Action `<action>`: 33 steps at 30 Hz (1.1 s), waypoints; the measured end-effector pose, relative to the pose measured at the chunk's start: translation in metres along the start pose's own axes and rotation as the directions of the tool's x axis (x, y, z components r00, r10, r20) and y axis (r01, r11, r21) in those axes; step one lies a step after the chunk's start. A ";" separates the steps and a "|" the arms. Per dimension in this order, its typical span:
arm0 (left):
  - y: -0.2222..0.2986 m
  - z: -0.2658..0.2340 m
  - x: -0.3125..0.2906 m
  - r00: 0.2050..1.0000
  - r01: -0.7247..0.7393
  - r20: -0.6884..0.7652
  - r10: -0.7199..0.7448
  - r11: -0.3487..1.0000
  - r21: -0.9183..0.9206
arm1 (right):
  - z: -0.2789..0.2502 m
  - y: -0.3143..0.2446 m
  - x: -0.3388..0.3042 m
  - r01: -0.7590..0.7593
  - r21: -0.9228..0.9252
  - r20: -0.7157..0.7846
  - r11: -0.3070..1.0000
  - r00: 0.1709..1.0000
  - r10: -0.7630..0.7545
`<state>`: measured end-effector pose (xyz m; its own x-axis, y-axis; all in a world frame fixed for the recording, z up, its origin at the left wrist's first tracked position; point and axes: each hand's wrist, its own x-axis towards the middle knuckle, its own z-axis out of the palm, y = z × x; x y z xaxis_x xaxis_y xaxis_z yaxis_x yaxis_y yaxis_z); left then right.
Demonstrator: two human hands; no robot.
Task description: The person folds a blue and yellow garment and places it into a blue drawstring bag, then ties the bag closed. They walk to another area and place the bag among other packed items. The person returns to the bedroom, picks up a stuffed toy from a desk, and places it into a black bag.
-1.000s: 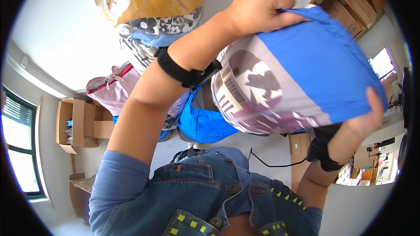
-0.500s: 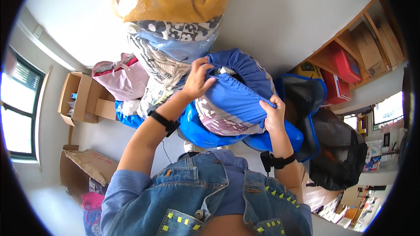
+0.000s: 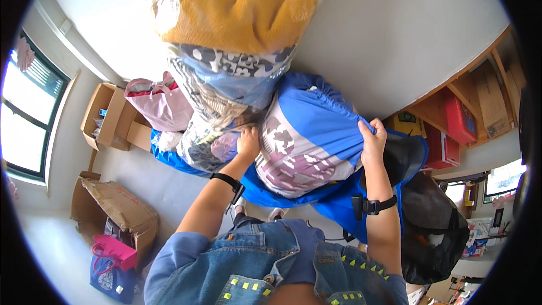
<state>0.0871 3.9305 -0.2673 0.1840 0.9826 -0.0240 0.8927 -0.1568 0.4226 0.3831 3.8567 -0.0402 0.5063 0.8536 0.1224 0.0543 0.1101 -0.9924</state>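
Note:
A stuffed cloth bundle (image 3: 305, 164) with a gathered elastic edge, blue on top and pale with mauve and white patterns on its side, sits in front of me. My right hand (image 3: 374, 138) pinches the gathered edge at its right. At the bundle's left side is my left hand (image 3: 247, 142), its fingers curled in where the bundle meets a tall clear plastic bag (image 3: 223, 93). Whatever those fingers hold is hidden. Folded textiles fill the clear bag, with a mustard-yellow knit (image 3: 243, 11) on top. A blue bag (image 3: 339, 200) spreads under and around the bundle.
To the left stand a pink tote bag (image 3: 161, 104), an open cardboard box (image 3: 104, 116) and a torn carton (image 3: 118, 206) beside a blue and pink bag (image 3: 116, 265). A black bag (image 3: 432, 231) and a wooden shelf (image 3: 451, 96) with red boxes are at the right.
My left hand has left the bundle's top opening and moved down to its left side. The opening has turned away from view, and more of the patterned side shows. My right hand still grips the edge.

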 end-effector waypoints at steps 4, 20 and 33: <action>-0.006 0.007 0.024 0.991 -0.128 0.068 0.118 0.976 0.176 | -0.016 0.025 0.020 0.047 -0.502 0.052 0.863 0.998 -0.024; -0.024 0.021 -0.052 0.459 -0.750 0.843 0.281 0.632 0.198 | -0.022 0.067 0.020 0.502 -0.861 0.470 0.081 0.846 -0.251; -0.022 0.007 -0.115 0.531 -0.570 0.700 0.477 0.813 -0.120 | -0.069 0.066 -0.044 0.655 -0.712 0.500 0.254 0.726 -0.472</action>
<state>0.0495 3.8198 -0.2801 0.8114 0.3778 -0.4459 0.5709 -0.6759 0.4661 0.4238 3.7917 -0.1120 -0.0887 0.8227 0.5615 0.9579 0.2250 -0.1784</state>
